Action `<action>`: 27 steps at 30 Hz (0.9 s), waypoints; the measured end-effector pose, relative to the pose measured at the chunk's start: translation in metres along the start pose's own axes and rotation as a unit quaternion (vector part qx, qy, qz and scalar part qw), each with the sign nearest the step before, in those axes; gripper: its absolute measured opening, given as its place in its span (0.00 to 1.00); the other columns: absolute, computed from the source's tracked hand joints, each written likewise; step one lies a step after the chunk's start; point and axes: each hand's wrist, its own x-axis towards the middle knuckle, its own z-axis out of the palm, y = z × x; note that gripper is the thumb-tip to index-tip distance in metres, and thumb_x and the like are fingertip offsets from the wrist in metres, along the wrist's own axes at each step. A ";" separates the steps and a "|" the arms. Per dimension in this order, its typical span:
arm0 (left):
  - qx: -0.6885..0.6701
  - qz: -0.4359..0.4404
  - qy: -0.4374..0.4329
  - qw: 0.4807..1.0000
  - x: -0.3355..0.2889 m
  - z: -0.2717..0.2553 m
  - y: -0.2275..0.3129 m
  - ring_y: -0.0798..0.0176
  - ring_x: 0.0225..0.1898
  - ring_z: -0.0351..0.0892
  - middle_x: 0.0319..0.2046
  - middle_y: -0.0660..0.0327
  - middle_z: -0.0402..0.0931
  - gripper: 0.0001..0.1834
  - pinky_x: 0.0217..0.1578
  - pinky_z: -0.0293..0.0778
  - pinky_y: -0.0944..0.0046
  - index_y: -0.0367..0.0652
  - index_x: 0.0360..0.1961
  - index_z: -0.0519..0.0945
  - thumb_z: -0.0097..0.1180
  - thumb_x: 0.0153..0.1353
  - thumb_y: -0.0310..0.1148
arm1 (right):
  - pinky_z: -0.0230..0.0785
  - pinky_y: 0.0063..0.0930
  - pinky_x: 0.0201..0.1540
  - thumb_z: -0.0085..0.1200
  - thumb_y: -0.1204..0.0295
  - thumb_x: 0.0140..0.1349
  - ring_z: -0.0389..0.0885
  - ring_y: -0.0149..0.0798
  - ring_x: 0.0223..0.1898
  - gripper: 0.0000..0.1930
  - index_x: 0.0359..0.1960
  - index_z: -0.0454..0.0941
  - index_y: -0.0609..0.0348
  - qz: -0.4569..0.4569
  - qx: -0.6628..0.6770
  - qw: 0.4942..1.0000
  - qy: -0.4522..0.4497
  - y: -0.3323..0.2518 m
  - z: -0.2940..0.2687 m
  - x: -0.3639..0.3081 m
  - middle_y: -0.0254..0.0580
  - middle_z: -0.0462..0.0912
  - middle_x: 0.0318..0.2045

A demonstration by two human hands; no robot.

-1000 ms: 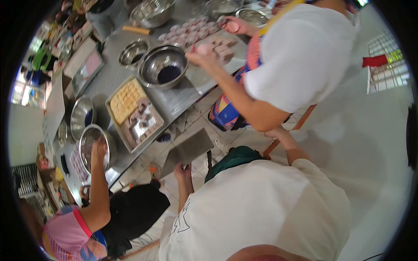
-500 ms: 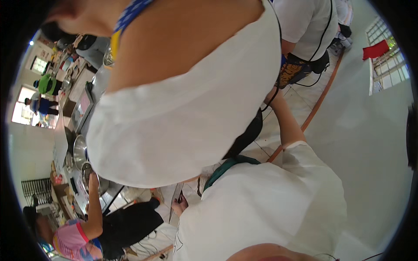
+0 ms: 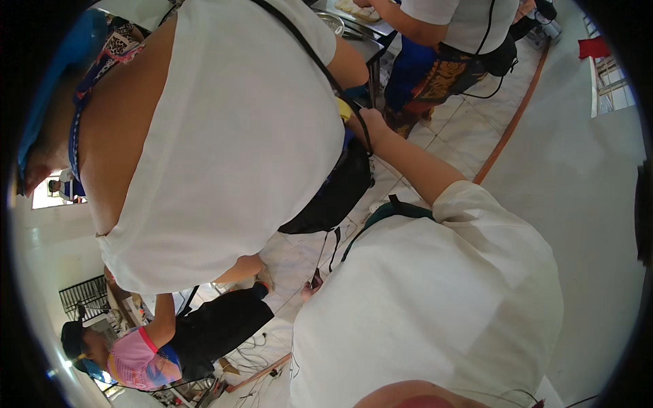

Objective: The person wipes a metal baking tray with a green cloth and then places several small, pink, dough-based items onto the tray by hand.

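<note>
My right arm reaches forward, and my right hand (image 3: 373, 128) is closed at the waist of a person in a white shirt (image 3: 231, 115) just ahead of me. A black cord (image 3: 320, 58) runs down that person's back and passes by my fingers. A bit of yellow cloth (image 3: 343, 109) and a black waist bag (image 3: 333, 187) are close beside. What the right fingers grip is hidden. Lower down, my left hand (image 3: 311, 287) shows past my white shirt (image 3: 435, 292), fingers curled around a small dark thing that I cannot make out.
Another person (image 3: 146, 350) in a pink top and black trousers stands at lower left. At the top, a person in white (image 3: 469, 24) works at a table. Loose cables (image 3: 252, 353) lie on the tiled floor (image 3: 469, 129). A plain wall (image 3: 544, 177) runs along the right.
The person ahead has shifted and turned, now covering the counter with bowls. My right hand has moved left to that person's waist. My left hand shows slightly higher and further right.
</note>
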 end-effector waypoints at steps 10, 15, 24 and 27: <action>-0.002 0.036 0.010 0.999 -0.018 0.009 -0.070 0.42 0.51 0.70 0.52 0.46 0.68 0.19 0.44 0.76 0.45 0.29 0.51 0.66 0.42 0.62 0.30 | 0.72 0.36 0.27 0.53 0.69 0.48 0.82 0.41 0.28 0.06 0.21 0.82 0.52 -0.214 0.053 0.973 -0.066 -0.019 -0.021 0.016 0.39 0.80 0.22; -0.032 0.079 0.039 0.996 -0.048 0.026 -0.136 0.43 0.52 0.68 0.52 0.48 0.66 0.18 0.44 0.75 0.44 0.30 0.50 0.67 0.45 0.61 0.30 | 0.74 0.39 0.33 0.52 0.69 0.51 0.82 0.44 0.32 0.07 0.24 0.82 0.54 -0.366 0.153 0.906 -0.149 -0.021 -0.023 0.034 0.44 0.82 0.28; -0.057 0.110 0.145 0.982 -0.138 0.100 -0.241 0.37 0.49 0.69 0.48 0.43 0.64 0.15 0.43 0.76 0.37 0.27 0.47 0.65 0.41 0.58 0.22 | 0.75 0.39 0.34 0.52 0.69 0.51 0.82 0.45 0.33 0.07 0.27 0.81 0.55 -0.542 0.213 0.810 -0.060 -0.065 0.013 0.065 0.44 0.81 0.30; -0.049 0.137 0.152 0.978 -0.166 0.112 -0.263 0.36 0.48 0.70 0.47 0.40 0.64 0.15 0.43 0.76 0.36 0.23 0.45 0.63 0.40 0.57 0.20 | 0.75 0.39 0.34 0.52 0.70 0.52 0.82 0.45 0.33 0.07 0.28 0.81 0.55 -0.562 0.229 0.793 -0.045 -0.064 0.022 0.059 0.44 0.81 0.31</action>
